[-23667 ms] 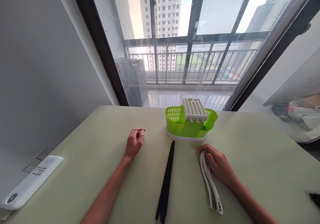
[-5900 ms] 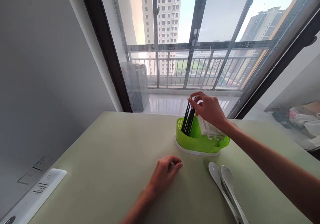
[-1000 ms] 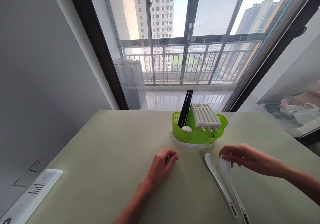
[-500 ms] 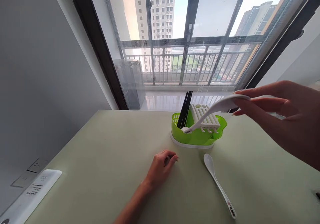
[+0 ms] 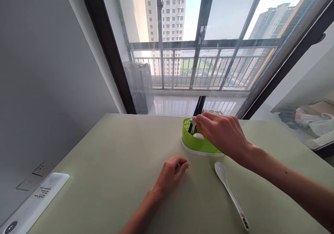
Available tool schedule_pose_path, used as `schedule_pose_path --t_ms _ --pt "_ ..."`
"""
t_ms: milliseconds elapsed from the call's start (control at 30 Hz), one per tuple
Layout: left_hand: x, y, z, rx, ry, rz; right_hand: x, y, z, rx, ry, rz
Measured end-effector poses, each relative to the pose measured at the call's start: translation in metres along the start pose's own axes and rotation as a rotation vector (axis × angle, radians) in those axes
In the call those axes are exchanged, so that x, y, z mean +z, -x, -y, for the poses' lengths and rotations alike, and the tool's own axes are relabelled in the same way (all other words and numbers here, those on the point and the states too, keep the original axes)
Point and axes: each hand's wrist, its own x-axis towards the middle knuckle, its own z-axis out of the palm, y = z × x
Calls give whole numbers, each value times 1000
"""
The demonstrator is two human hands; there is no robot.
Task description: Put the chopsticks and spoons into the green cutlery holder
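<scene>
My right hand [image 5: 224, 135] is reaching over the green rack [image 5: 194, 144], and its fingers [image 5: 202, 120] are pinching a white spoon [image 5: 193, 124] inside it, next to the black chopsticks [image 5: 199, 106]. My left hand [image 5: 171, 173] is resting on the pale green worktop [image 5: 104, 164] with its fingers curled shut, holding nothing. Another spoon [image 5: 229, 192] is lying flat near the rack. A white remote [image 5: 33, 199] is sitting far left. A big window [image 5: 198, 35] is showing tall buildings outside.

The left hand [image 5: 171, 173] lies palm down, fingers curled loosely under — forearm running back toward the body. The right hand [image 5: 221, 133] reaches forward, arm stretched out, fingertips pinched together.
</scene>
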Motion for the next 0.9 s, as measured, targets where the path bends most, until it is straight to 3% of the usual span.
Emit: schedule_pose_path --t_ms 167,333,700,900 --pt "1 0 0 8 -12 -1 7 0 16 40 2 177" --pt "0 0 0 20 -17 5 15 1 24 74 15 236" --pt "-1 -1 -2 24 -19 10 16 10 30 86 8 205" --pt "0 1 0 25 -20 10 0 31 21 15 -103 50"
